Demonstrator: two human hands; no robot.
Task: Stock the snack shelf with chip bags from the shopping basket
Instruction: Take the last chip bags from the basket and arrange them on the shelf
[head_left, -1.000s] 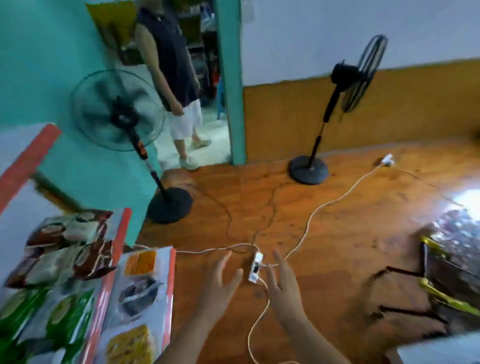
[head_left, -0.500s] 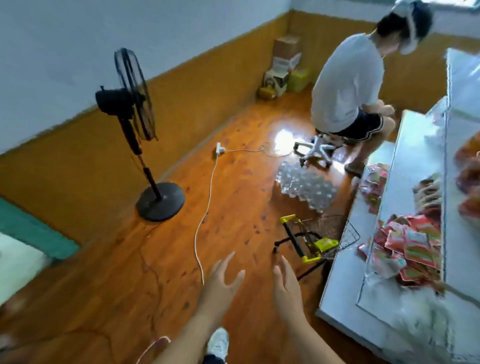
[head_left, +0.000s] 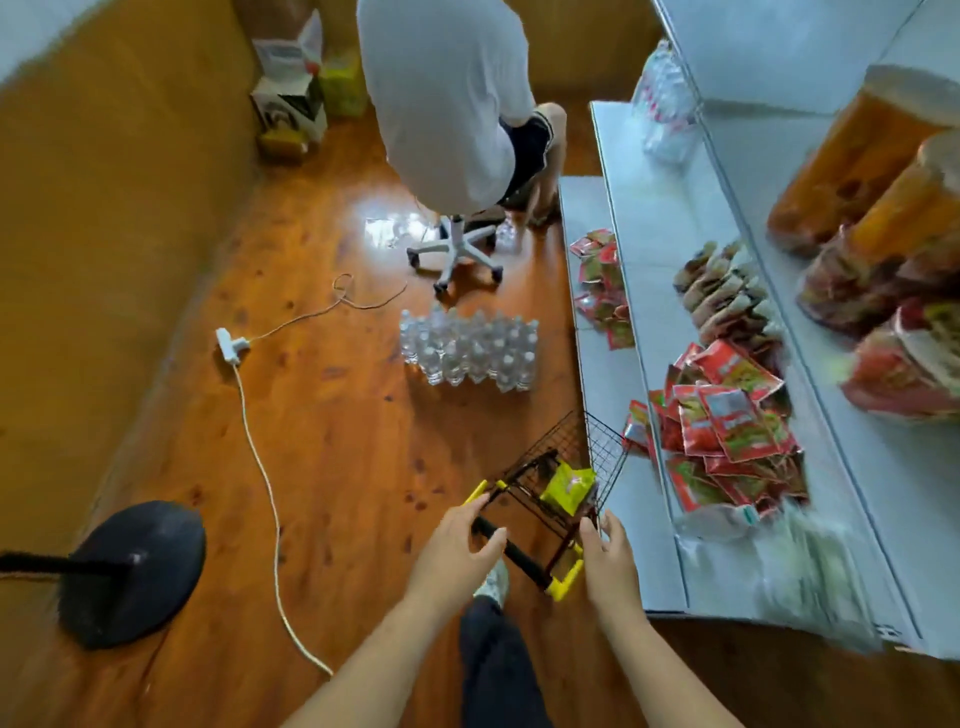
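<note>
Both hands, the left hand (head_left: 460, 540) and right hand (head_left: 605, 556), are hovering open-fingered over the basket (head_left: 561, 488) beside the shelf (head_left: 623, 467); its yellow chip bag (head_left: 567, 487) is waiting inside, and tugging the handle may be tipping it

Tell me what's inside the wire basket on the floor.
One yellow-green chip bag shows inside the basket, leaning toward its shelf-side wall. The bottom beneath the bag is covered, so anything under it cannot be seen.
</note>
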